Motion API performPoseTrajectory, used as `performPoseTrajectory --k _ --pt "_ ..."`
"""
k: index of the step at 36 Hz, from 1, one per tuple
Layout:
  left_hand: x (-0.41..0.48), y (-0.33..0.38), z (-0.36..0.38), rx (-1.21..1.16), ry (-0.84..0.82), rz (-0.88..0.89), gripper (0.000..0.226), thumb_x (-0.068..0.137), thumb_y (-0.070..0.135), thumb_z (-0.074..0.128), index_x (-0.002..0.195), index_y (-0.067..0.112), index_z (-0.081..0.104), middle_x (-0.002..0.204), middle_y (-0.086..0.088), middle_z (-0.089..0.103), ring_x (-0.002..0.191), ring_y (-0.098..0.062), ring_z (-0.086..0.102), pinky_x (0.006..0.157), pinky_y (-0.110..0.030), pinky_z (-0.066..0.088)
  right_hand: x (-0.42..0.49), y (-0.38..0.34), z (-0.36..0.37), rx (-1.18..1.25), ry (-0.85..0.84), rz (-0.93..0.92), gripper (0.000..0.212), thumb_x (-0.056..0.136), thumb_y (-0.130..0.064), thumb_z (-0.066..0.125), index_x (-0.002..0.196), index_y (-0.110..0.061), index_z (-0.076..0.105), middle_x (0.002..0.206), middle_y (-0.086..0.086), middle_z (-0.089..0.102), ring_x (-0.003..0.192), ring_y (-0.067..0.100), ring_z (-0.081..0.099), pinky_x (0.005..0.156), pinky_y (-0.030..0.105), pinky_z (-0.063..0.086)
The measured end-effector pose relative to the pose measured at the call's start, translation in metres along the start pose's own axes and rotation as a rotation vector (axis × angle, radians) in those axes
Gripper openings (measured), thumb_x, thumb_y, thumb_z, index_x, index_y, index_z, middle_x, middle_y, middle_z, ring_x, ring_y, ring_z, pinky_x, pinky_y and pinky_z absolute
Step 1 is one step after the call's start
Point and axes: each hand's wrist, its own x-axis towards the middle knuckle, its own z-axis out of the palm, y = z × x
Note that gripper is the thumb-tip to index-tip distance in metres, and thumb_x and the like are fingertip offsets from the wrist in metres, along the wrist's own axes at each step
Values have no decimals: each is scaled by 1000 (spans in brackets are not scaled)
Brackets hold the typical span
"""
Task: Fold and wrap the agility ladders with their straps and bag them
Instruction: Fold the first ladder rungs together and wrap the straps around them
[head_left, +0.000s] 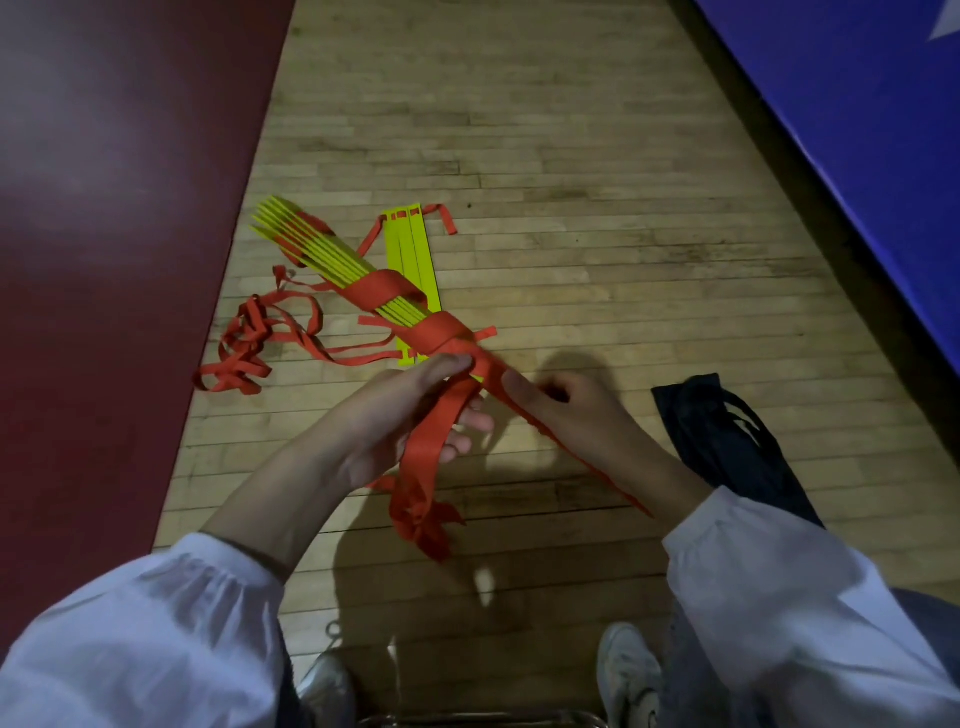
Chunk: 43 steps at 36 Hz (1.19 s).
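White sleeves (156, 618) and pale sneakers (626, 670) frame the bottom of the head view as a person bends over a bundle of yellow ladder rungs (332, 260), held up off the wooden floor (571, 182) and bound by two turns of orange strap (379, 291). Left hand (400, 421), just below the bundle's near end, has its thumb pressed on the wrap while the other fingers lie loosely open under a hanging length of strap. Right hand (566, 415), on the bundle's right, is closed around the taut strap tail.

Judging by their look, the rungs are thin, stiff, light plastic slats, best held across the stack near the wraps; the flat woven strap is limp and prone to tangle, so it wants tension.

Beyond the bundle, a second flat stack of rungs (410, 260) lies on the floor, loose strap coiled to its left (244, 343). Right of the bundle a dark soft bag (722, 441) waits, apparently empty. Red mat (104, 208) and blue mat (857, 130) flank the boards.
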Motion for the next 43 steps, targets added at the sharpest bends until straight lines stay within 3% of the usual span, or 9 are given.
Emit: performPoseTrajectory --k 7,14,20,26,31,36,38,43 --pt "2 -1 3 -28 40 52 33 93 35 55 103 4 66 83 -15 72 44 -13 55 39 -19 45 -2 1 4 -38 36 -18 76 57 -80 51 102 -20 62 90 -3 66 83 14 63 76 36 50" --pt "2 -5 2 -38 68 76 32 96 30 53 96 1 66 78 -16 72 42 -13 54 38 -18 44 -3 1 5 -65 11 -25 78 57 -80 52 109 -22 60 97 -8 65 90 9 62 80 34 51" --pt "0 -6 4 -12 51 59 30 96 22 48 88 -1 66 82 -19 72 42 -14 53 38 -18 44 -1 -3 -7 21 -76 11 70 68 -78 41 100 -22 67 90 -4 70 82 11 67 75 26 51" --pt "2 -7 5 -16 26 41 33 95 26 49 92 -2 66 83 -20 71 42 -15 54 38 -18 44 3 1 -8 40 -75 25 71 65 -72 53 92 -10 72 85 9 73 73 15 67 66 27 48" --pt "5 -6 2 -105 -49 -30 70 95 61 28 89 3 68 79 -17 70 44 -17 57 41 -19 47 3 1 -8 59 -60 40 75 64 -74 53 90 -6 72 72 5 67 63 13 61 62 29 45" --pt "8 -9 -4 -295 -153 -84 111 82 80 1 78 -4 74 78 -22 70 49 -23 63 46 -22 51 2 2 -8 27 -37 51 56 85 -59 58 88 -4 71 65 1 65 53 6 59 50 17 42" --pt "8 -10 -5 -323 -166 -116 117 78 83 -3 77 -5 75 80 -23 71 52 -24 65 49 -22 54 2 2 -7 -6 -19 37 53 85 -60 58 84 -9 72 65 -1 67 53 3 61 51 17 44" --pt "7 -9 -7 -321 -182 -178 121 76 84 -4 82 -8 74 85 -23 71 59 -28 68 55 -28 56 5 6 -5 -130 72 -5 46 79 -68 59 69 -24 67 64 -6 64 66 12 62 64 34 45"
